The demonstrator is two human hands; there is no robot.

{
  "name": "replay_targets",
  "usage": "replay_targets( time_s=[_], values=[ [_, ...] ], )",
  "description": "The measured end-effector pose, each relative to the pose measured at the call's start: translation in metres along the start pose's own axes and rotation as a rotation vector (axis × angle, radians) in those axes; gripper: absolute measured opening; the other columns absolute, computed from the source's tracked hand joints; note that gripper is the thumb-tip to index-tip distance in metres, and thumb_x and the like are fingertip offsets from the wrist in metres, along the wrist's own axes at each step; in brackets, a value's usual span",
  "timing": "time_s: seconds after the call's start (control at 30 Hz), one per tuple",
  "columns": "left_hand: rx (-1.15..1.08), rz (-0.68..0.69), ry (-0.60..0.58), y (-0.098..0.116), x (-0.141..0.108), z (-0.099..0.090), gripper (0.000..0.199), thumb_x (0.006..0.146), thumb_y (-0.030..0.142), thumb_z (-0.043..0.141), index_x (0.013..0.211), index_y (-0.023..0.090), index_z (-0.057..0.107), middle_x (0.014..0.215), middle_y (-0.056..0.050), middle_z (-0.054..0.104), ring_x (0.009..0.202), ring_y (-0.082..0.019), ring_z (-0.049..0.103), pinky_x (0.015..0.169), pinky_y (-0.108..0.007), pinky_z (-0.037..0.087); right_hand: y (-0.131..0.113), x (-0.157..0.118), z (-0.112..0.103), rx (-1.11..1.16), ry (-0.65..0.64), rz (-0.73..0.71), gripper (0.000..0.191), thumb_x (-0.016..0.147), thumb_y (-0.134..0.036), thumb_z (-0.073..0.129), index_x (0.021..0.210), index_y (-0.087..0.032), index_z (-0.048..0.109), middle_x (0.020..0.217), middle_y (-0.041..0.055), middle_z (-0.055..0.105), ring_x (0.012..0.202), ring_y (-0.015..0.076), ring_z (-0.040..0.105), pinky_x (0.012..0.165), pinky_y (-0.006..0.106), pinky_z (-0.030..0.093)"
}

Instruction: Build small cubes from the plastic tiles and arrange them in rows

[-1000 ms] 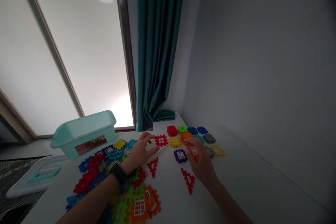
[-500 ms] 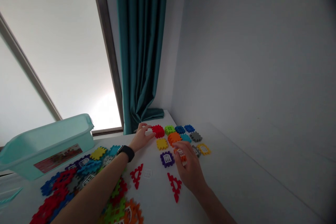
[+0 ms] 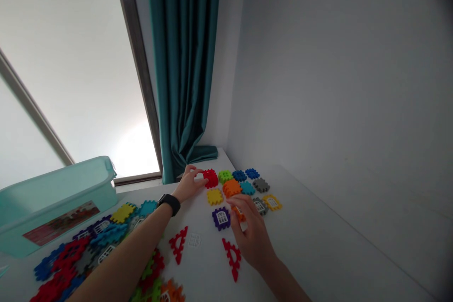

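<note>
My left hand point(image 3: 191, 185), with a black watch on its wrist, has its thumb and fingers on the near left side of a stack of red notched tiles point(image 3: 211, 178). My right hand point(image 3: 252, 231) is over an orange window tile point(image 3: 240, 213), partly hiding it; its thumb and fingers are apart and hold nothing I can see. Beside that hand lies a purple window tile point(image 3: 221, 218). A yellow tile point(image 3: 214, 197) and an orange stack point(image 3: 232, 188) sit between the hands. Farther back are a lime stack point(image 3: 225, 176) and dark blue tiles point(image 3: 239, 175).
On the left, many mixed tiles point(image 3: 72, 252) lie piled before a mint tub point(image 3: 102, 188). Two red triangles point(image 3: 178, 244) and a faint white window piece point(image 3: 194, 240) lie nearer me. Grey tiles point(image 3: 261, 185) and a yellow window frame point(image 3: 272, 202) sit right, towards the wall.
The view has shifted slightly, so things sit a little farther left. My right hand has moved slightly over the orange window tile. My left hand stays at the red stack.
</note>
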State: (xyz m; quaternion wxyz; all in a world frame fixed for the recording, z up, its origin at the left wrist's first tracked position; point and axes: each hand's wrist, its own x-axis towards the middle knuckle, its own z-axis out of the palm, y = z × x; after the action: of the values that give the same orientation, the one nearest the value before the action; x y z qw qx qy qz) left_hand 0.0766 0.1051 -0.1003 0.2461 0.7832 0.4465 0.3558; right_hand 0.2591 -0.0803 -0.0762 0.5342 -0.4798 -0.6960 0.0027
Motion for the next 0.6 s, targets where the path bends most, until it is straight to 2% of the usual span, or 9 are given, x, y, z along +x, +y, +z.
replay_targets(
  time_s=[0.6],
  values=[
    [0.002, -0.019, 0.001, 0.0023, -0.0005, 0.0057, 0.034, 0.084, 0.036, 0.071, 0.113, 0.018, 0.072, 0.117, -0.01, 0.05, 0.102, -0.024, 0.062, 0.093, -0.037, 0.053, -0.002, -0.0023, 0.0011, 0.007, -0.034, 0.017, 0.028, 0.094, -0.012, 0.046, 0.115, -0.023, 0.061, 0.11, 0.0108, 0.064, 0.106, 0.0249, 0.063, 0.097, 0.044, 0.054]
  ],
)
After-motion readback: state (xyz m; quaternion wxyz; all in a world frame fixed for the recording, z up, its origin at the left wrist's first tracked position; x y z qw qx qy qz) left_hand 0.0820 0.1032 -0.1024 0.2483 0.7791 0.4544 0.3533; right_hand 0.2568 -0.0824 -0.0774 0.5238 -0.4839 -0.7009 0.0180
